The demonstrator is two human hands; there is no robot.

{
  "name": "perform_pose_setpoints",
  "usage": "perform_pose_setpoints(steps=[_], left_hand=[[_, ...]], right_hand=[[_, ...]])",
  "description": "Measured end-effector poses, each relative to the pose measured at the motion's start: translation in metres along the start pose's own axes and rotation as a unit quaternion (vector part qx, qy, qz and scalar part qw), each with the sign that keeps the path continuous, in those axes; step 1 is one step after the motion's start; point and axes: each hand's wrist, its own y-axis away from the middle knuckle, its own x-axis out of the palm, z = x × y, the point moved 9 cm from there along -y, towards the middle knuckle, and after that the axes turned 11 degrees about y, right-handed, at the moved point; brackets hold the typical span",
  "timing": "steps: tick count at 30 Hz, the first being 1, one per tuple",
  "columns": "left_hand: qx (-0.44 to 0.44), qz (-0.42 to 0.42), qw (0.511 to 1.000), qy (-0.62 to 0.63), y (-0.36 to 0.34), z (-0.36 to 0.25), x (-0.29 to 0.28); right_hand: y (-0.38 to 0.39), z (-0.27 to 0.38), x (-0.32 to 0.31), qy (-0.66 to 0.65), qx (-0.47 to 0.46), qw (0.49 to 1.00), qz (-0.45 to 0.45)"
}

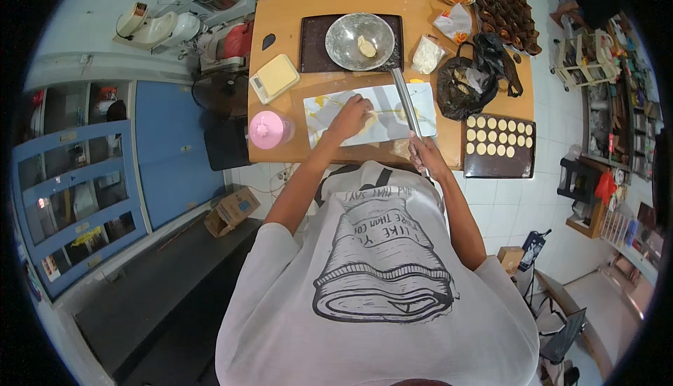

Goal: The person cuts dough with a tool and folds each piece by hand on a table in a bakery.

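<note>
Head view had my two hands well apart over the near side of the table (284,18). My left forearm ran up from the lower left, and the left hand (350,114) sat palm down at the mat (389,133), fingers bent and pointing to the right. Their tips were too small to read, so I cannot tell whether they pinched anything or only touched the surface. My right forearm rose from the lower right, and the right hand (429,156) was clamped around the near end of the metal pin (406,100). The pin slanted up and to the left across the right part of the mat, its far end near the bowl (336,44); I cannot tell whether it touched the mat.

Beyond the mat, the bowl stood on a dark tray (310,46), with a lump of dough (366,46) inside. To the left were the scale (275,79) and, nearer me, a jar (270,130) with a pink top. On the right, a black bag (456,98) crowded the mat's far corner, with a white packet (427,55) just beside it. Below the bag, pale discs (492,137) lay in rows on a second tray (499,167). Brown paper cups (508,21) filled the far right corner
</note>
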Motion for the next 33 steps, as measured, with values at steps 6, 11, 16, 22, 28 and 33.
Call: perform_pose_setpoints(steps=[6,11,16,22,28,33], left_hand=[[-0.036,0.085,0.996,0.009,-0.002,-0.004,0.000],[-0.158,-0.084,0.906,0.384,0.027,-0.019,-0.017],[-0.275,-0.273,0.789,0.476,0.079,0.064,0.003],[-0.185,-0.334,0.915,0.129,0.083,0.044,-0.014],[-0.053,-0.295,0.950,-0.092,0.064,-0.033,-0.002],[-0.083,-0.266,0.955,-0.099,0.064,-0.042,0.019]], right_hand=[[-0.004,0.009,-0.021,0.051,-0.016,0.998,0.024],[0.002,0.010,-0.027,0.108,-0.015,0.993,0.034],[0.003,0.006,-0.025,0.104,-0.012,0.992,0.072],[0.004,0.001,-0.046,0.142,0.001,0.989,0.046],[0.003,0.001,-0.063,0.161,-0.004,0.986,0.039],[0.005,-0.010,-0.073,0.166,0.007,0.984,0.056]])
